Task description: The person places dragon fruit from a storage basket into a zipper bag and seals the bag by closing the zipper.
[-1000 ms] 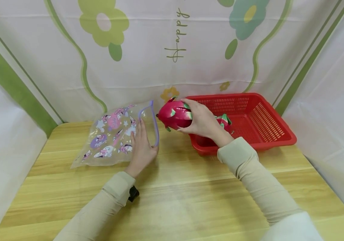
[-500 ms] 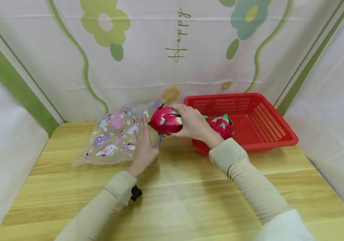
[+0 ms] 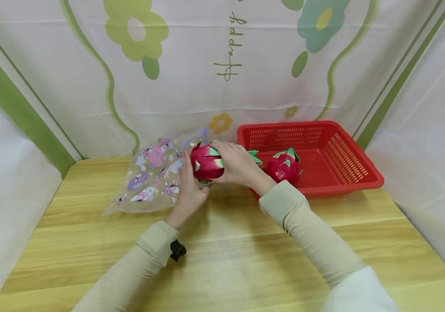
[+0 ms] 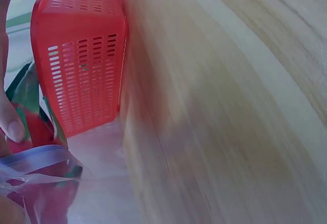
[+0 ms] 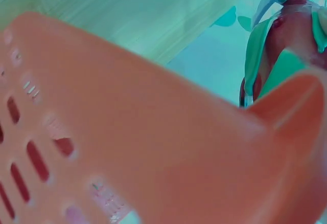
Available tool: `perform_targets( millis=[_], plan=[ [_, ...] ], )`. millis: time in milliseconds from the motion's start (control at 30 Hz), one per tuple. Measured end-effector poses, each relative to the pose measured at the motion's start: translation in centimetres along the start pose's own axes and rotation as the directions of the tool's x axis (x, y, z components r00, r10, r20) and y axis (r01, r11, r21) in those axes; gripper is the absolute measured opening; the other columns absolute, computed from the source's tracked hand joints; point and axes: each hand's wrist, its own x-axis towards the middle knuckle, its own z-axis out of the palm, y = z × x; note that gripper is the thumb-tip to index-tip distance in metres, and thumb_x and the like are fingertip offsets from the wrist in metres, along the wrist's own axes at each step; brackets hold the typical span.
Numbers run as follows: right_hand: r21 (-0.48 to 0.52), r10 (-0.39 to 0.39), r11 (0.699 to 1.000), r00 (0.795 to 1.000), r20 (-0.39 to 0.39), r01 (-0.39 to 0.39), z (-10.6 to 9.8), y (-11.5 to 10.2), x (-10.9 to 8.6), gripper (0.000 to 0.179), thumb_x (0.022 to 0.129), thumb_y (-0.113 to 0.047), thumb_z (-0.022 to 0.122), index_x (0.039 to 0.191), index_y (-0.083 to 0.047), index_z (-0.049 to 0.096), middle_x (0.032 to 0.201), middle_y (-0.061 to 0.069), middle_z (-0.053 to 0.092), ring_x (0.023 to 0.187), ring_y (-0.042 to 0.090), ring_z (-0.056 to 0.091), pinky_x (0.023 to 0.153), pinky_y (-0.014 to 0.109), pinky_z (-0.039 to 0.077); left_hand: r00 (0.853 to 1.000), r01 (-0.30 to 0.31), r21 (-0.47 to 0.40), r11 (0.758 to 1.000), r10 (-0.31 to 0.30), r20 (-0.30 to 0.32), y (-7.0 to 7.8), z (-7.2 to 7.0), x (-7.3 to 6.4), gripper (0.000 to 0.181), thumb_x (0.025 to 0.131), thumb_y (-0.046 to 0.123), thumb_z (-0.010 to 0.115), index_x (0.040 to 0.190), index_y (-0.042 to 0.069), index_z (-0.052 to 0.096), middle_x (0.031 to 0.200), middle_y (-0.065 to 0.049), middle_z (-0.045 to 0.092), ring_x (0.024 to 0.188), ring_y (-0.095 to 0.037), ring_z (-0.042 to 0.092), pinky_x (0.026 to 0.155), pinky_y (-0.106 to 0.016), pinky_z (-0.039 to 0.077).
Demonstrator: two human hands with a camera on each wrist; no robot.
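My right hand (image 3: pixel 241 167) grips a red dragon fruit (image 3: pixel 204 164) with green-tipped scales, its front end at the mouth of a clear zip bag (image 3: pixel 144 184) printed with pink and purple cartoons. The bag lies on the table at left. My left hand (image 3: pixel 188 190) holds the bag at its mouth, fingers long over the top and thumb near the edge. In the left wrist view, the purple zip strip (image 4: pixel 41 157) crosses the fruit, whose lower part shows through the plastic. The right wrist view has the held fruit (image 5: pixel 288 35) at upper right, beyond the basket.
A red slotted plastic basket (image 3: pixel 347 188) stands at back right, its left end beneath my right forearm. Another dragon fruit (image 3: pixel 282 167) sits inside it, with green leaf tips beside it. A printed cloth (image 3: pixel 191 91) hangs behind the wooden table (image 3: pixel 222 260).
My right hand has carried the dragon fruit leftward from above the basket's edge to the bag's mouth. The bag has shifted slightly right. My left hand has stayed nearly in place.
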Motion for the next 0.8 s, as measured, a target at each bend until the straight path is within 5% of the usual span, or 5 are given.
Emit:
perform_targets(
  millis=[200,333,433,800],
  plan=[
    [-0.043,-0.009,0.999,1.0,0.03,0.011,0.5,-0.4,0.6,0.093,0.066,-0.045,0.084,0.14,-0.005,0.042,0.141,0.011,0.051,0.128,0.029,0.049,0.108,0.045,0.04,1.0,-0.004,-0.045,0.999,0.004,-0.013,0.2,0.0,0.0,0.102,0.072,-0.011,0.058,0.152,0.0,-0.005,0.161,-0.019,-0.001,0.147,-0.041,0.006,0.119,-0.06,0.006],
    [-0.097,-0.021,0.995,0.998,0.051,0.026,0.8,-0.7,0.9,0.095,0.066,-0.046,0.084,0.141,-0.005,0.042,0.142,0.011,0.05,0.128,0.028,0.049,0.107,0.045,0.042,0.999,0.038,-0.07,0.997,-0.038,-0.001,0.2,-0.1,-0.1,0.104,0.074,-0.009,0.061,0.153,0.004,-0.005,0.162,-0.016,-0.002,0.144,-0.042,0.01,0.108,-0.057,0.037],
    [-0.14,-0.023,0.99,0.997,0.069,0.032,1.1,-1.0,1.1,0.096,0.066,-0.047,0.083,0.142,-0.006,0.041,0.143,0.01,0.05,0.128,0.028,0.049,0.106,0.045,0.042,0.998,0.056,-0.068,0.996,-0.056,0.005,0.2,-0.1,-0.2,0.103,0.076,-0.007,0.063,0.153,0.005,-0.004,0.162,-0.015,-0.001,0.142,-0.041,0.015,0.094,-0.054,0.05],
    [-0.213,-0.038,0.975,0.991,0.131,0.066,1.9,-1.8,1.0,0.097,0.067,-0.047,0.083,0.144,-0.008,0.039,0.147,0.01,0.045,0.135,0.03,0.041,0.108,0.045,0.038,0.997,0.07,-0.103,0.992,-0.069,0.021,-0.2,0.1,-0.5,0.099,0.08,-0.008,0.059,0.153,0.005,-0.006,0.161,-0.017,-0.002,0.146,-0.04,0.009,0.11,-0.057,0.034]
  ],
)
